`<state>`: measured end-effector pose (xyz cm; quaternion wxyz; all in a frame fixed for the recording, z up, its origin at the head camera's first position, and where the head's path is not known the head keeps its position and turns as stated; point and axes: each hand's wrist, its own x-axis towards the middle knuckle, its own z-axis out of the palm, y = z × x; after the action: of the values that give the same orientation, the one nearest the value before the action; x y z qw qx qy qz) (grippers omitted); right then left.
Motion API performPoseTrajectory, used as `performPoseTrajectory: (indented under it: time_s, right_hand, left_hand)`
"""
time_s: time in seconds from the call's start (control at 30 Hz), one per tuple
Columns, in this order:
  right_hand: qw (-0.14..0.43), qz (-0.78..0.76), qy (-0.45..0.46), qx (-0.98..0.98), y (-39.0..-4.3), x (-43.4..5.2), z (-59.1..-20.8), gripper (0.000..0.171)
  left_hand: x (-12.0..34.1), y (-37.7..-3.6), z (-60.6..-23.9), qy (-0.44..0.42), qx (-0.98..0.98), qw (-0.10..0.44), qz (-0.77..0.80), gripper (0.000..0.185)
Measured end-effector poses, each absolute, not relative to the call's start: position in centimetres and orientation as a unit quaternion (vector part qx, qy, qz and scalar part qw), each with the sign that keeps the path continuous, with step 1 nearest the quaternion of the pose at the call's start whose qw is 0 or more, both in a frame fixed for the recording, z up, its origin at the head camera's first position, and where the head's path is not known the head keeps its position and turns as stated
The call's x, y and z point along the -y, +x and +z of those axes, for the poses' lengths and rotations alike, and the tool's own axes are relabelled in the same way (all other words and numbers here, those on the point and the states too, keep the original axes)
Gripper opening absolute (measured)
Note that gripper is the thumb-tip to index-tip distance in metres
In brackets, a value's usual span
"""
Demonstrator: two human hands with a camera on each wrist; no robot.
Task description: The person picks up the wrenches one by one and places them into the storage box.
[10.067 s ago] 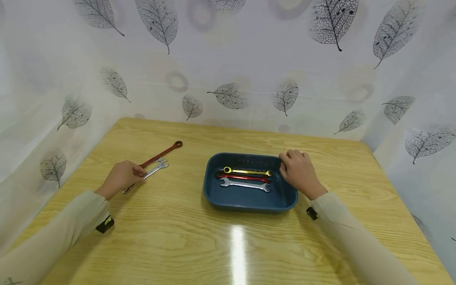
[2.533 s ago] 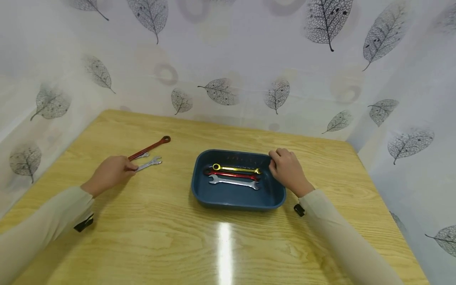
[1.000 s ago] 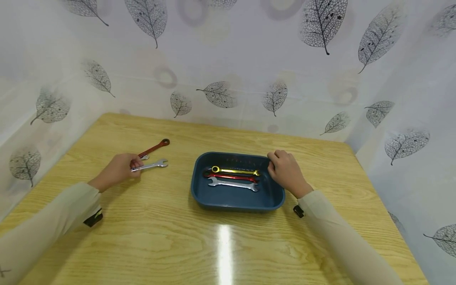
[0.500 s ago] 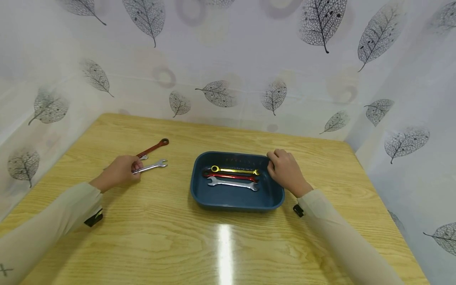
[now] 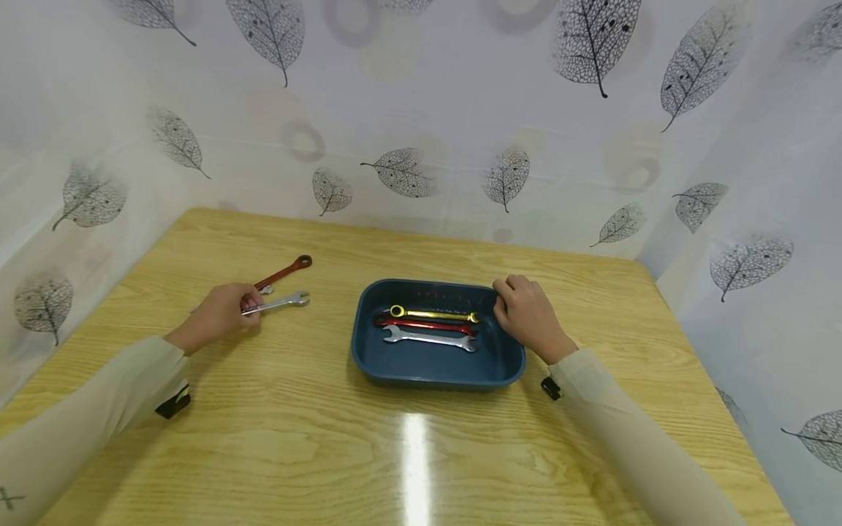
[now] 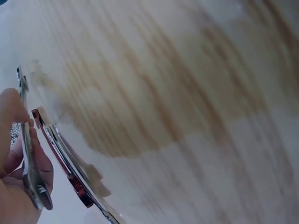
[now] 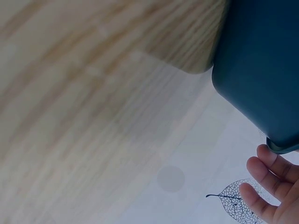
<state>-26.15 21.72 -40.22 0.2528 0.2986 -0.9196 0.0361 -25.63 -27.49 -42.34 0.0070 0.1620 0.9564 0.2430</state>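
My left hand (image 5: 245,308) pinches the handle of a silver open-end wrench (image 5: 284,301) that lies pointing right on the wooden table (image 5: 296,438). In the left wrist view that silver wrench (image 6: 29,158) runs across my fingers (image 6: 14,154). Just behind it lies a red wrench (image 5: 284,272), and the red wrench (image 6: 60,161) also shows in the left wrist view. My right hand (image 5: 505,307) grips the right rim of a blue tray (image 5: 434,380). The tray holds a gold wrench (image 5: 434,315), a red wrench (image 5: 424,325) and a silver wrench (image 5: 430,337).
A small silver wrench end (image 5: 265,290) peeks out beside the red wrench on the table. Leaf-patterned curtains (image 5: 421,109) wall the table at the back and on both sides. The right wrist view shows the tray's underside (image 7: 261,70) and my fingers (image 7: 268,182).
Since ten seconds ago my left hand has swung the silver wrench away from the red one, towards the tray. Over the last second it barely moves. My right hand stays on the tray.
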Motion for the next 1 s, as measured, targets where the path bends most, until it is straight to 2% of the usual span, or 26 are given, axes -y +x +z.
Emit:
performPoseTrajectory:
  time_s: [0.33, 1.0]
  right_hand:
    - [0.257, 0.036, 0.300, 0.918, -26.2, -21.8, -40.2, 0.007]
    - [0.257, 0.026, 0.296, 0.920, -26.0, -21.7, -40.0, 0.004]
  left_hand:
    - [27.3, -25.7, -41.2, 0.149, -0.950, -0.017, 0.273, 0.014]
    - [23.5, -26.4, -37.4, 0.172, -0.947, -0.022, 0.271, 0.013]
